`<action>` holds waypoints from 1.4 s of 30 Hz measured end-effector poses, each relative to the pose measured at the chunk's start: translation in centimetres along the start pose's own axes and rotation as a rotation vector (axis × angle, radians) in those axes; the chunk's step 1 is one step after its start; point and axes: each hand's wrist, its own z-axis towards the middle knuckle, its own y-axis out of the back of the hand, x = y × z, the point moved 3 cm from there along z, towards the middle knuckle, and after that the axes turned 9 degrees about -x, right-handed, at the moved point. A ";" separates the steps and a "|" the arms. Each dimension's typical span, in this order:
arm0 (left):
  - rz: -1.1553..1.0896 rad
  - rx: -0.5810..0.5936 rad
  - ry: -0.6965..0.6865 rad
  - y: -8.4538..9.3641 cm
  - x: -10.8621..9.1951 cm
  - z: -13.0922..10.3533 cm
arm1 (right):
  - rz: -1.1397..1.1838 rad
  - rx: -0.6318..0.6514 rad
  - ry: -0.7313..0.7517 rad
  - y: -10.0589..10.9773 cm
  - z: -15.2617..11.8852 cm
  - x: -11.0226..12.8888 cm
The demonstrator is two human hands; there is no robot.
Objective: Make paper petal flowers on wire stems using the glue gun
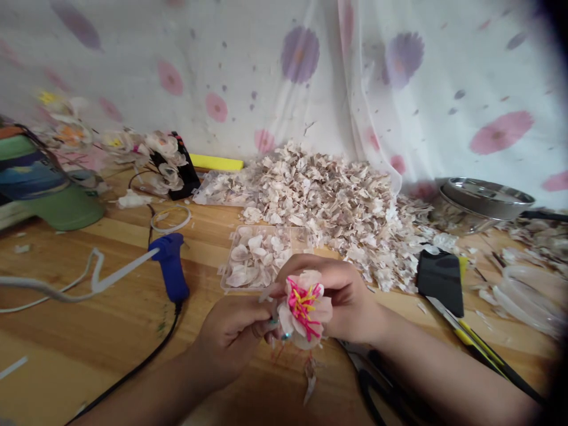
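A handmade flower (326, 309) with pale, thin petals and a pink and yellow centre faces me, held up between both hands. My right hand (350, 293) is closed around it from behind and the right, its fingers bent over the top. At the flower's left edge, my left hand (233, 331) is closed, thumb and fingers pinching at the outer petals. The fingertips are partly hidden, as is the flower's back. Just beyond the hands lies a clear plastic box (299, 236) of loose pale petals (260, 257).
Behind is a large petal heap (328, 195). A blue glue gun (172, 269) with a black cord lies left. Black-handled scissors (370, 378) are under my right forearm; a cutter knife (470, 340) and steel bowl (488, 198) are right. Finished flowers (166, 148) and a green container (66, 207) stand back left.
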 end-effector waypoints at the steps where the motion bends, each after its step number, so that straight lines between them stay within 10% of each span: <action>1: 0.008 -0.015 -0.011 0.0 -0.1 0.0 | -0.001 0.013 0.008 0.1 0.0 0.1; 42: 0.332 -0.036 -0.379 0.0 -0.4 -0.1 | 0.038 0.003 -0.047 -0.3 -0.3 0.6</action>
